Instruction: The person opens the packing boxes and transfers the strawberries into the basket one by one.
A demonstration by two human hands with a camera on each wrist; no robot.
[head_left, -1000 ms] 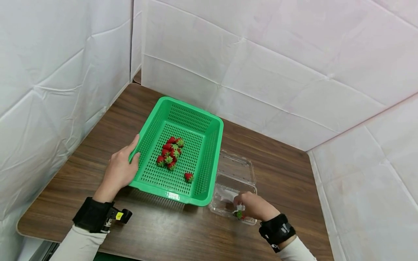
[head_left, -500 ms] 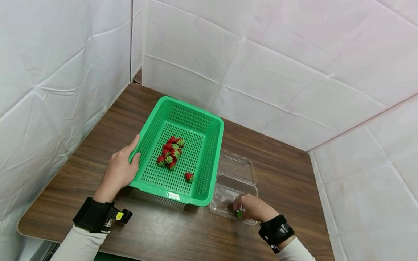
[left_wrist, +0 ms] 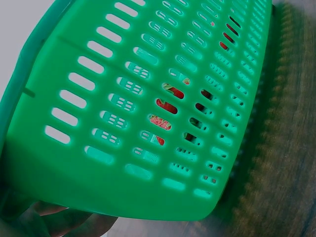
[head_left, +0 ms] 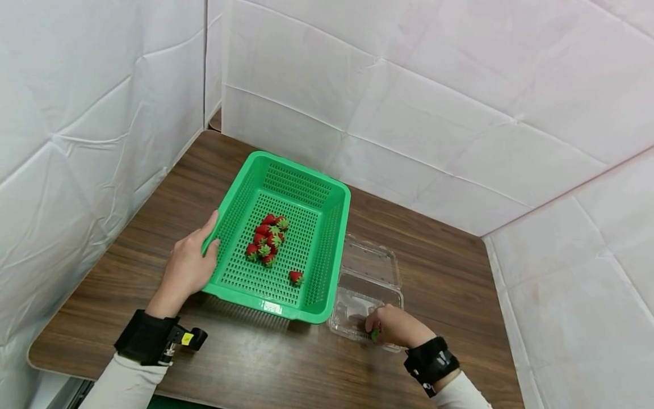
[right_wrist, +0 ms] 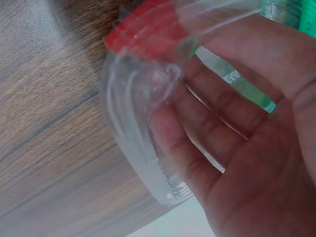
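A green perforated basket (head_left: 286, 238) sits on the wooden table (head_left: 255, 363), and the left hand (head_left: 188, 267) grips its left rim, thumb hooked over the edge. Inside the basket, a cluster of strawberries (head_left: 265, 238) lies near the middle, with a single strawberry (head_left: 295, 277) apart, closer to the near right corner. Just beside the basket's right wall stands a clear plastic clamshell box (head_left: 365, 295), its lid folded open toward the far side. The right hand (head_left: 395, 326) reaches into the box's near corner, fingers curled around a strawberry (right_wrist: 143, 32) that shows red through the plastic in the right wrist view
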